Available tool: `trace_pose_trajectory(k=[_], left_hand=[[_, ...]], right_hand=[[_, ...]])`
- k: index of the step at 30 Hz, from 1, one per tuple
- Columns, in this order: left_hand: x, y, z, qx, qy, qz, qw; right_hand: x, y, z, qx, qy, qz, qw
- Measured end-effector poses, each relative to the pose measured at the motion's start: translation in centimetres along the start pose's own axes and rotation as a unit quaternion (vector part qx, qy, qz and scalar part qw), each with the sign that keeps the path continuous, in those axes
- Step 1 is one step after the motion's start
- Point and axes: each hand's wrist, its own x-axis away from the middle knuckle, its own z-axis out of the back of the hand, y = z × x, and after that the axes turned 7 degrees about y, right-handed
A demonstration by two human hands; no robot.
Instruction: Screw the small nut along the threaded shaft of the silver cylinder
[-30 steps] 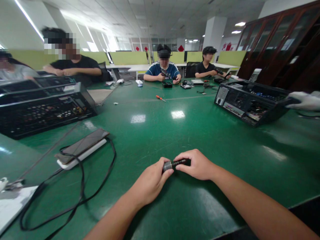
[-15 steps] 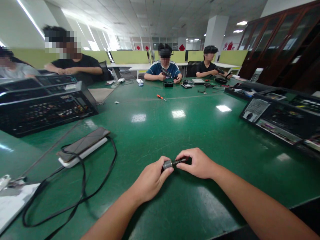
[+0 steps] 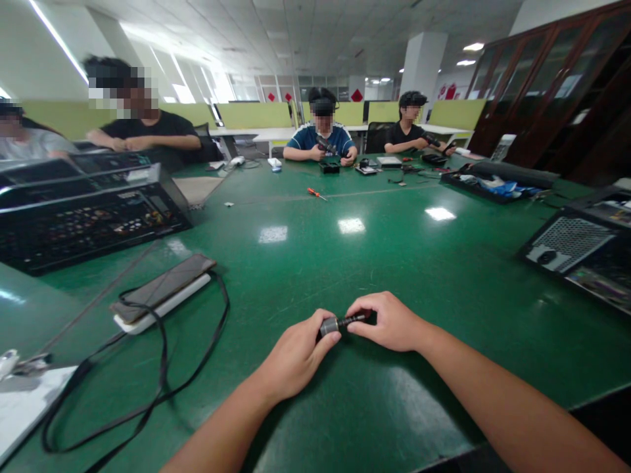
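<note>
Low in the middle of the head view, my left hand (image 3: 298,355) is wrapped round a dark grey cylinder (image 3: 328,326) with a rounded body. A thin, ridged dark shaft (image 3: 351,320) runs from the cylinder's right end towards my right hand (image 3: 387,322). The thumb and fingers of my right hand pinch around the shaft's far end, where something dark and reddish partly shows. Both hands are just above the green table (image 3: 419,263), a small gap between their fingertips.
A phone-like slab (image 3: 165,289) lies on a white power strip with looped black cable (image 3: 162,368). Computer cases stand left (image 3: 89,223) and right (image 3: 572,243). An orange screwdriver (image 3: 315,193) lies farther back. A clipboard (image 3: 29,407) is at lower left. Several people sit round the table.
The computer case at the right has shifted right, showing more of the open black case with blue contents behind it. My hands hold nearly the same pose.
</note>
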Motion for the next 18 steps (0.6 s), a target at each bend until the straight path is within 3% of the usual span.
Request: trace_pose_trajectory(k=[18], left_hand=[[0.04, -0.08, -0.11, 0.008, 0.001, 0.003, 1.000]], right_hand=[[-0.11, 0.19, 0.48, 0.007, -0.015, -0.008, 1.000]])
